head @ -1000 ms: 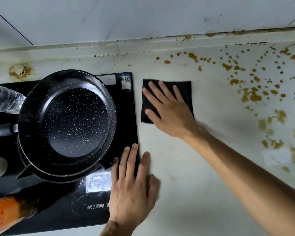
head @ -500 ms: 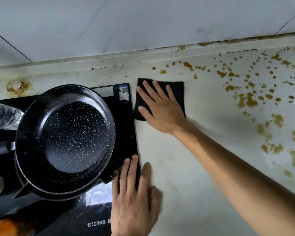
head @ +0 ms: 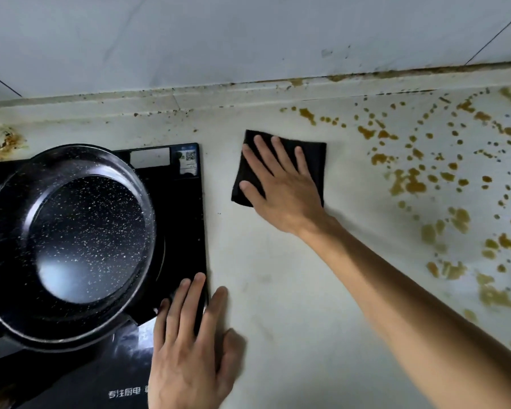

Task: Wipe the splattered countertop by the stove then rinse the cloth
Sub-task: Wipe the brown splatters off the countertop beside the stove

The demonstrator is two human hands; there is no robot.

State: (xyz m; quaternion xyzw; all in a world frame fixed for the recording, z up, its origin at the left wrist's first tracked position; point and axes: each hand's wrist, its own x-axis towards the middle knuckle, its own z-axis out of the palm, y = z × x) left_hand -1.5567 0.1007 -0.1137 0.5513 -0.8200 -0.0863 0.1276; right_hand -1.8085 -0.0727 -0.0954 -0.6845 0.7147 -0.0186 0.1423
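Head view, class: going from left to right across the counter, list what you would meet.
Frying pan → induction cooker → black cloth under the right hand → brown splatters on the countertop.

Both hands, the left (head: 189, 349) and the right (head: 283, 190), are bare, forearms unsleeved, no rings or watch.

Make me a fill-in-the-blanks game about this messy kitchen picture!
1. The right hand presses flat on a ____ cloth.
2. The brown splatters lie to the ____ of the cloth.
3. The left hand rests partly on the cooktop, beside the ____.

Missing words: black; right; pan
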